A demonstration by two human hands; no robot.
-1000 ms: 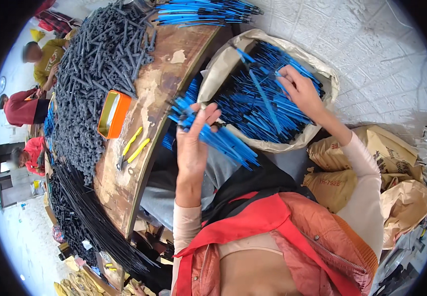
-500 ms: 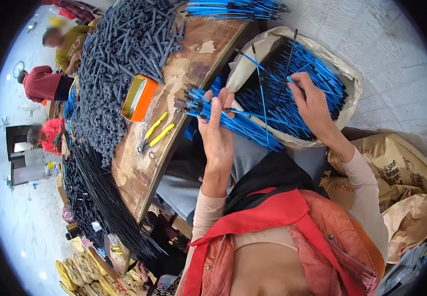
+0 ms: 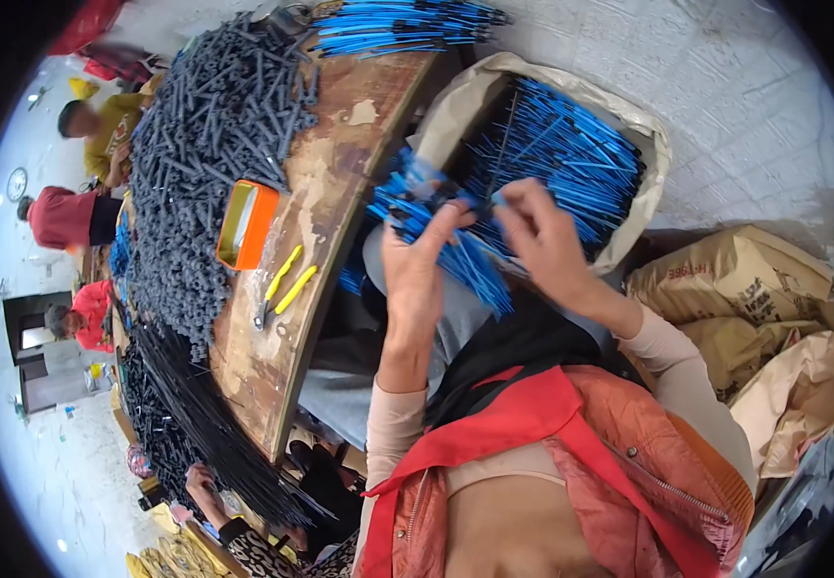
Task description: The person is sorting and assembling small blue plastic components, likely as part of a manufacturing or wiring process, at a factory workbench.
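My left hand [image 3: 413, 284] is closed round a bundle of thin blue rods [image 3: 472, 269] with black ends, held over my lap beside the table. Close to its right is my right hand [image 3: 554, 249], thumb and fingers pinched near the rods' black ends; motion blur hides what is between them. Just beyond both hands stands an open pale sack [image 3: 661, 159], full of loose blue rods [image 3: 571, 154] with dark ends. A dark thin rod sticks up at its left side.
On the worn wooden table [image 3: 340, 164] lie a heap of grey ribbed plugs [image 3: 185, 193], an orange box [image 3: 261, 226], yellow-handled cutters [image 3: 287, 289], long black rods [image 3: 214, 414] and more blue rods [image 3: 402, 27]. Brown paper sacks [image 3: 740, 279] stand at right. Several people work at far left.
My right hand has come left and back from over the sack to the bundle. The bundle in my left hand has tilted. At lower left, another person's hand has reached over the black rods.
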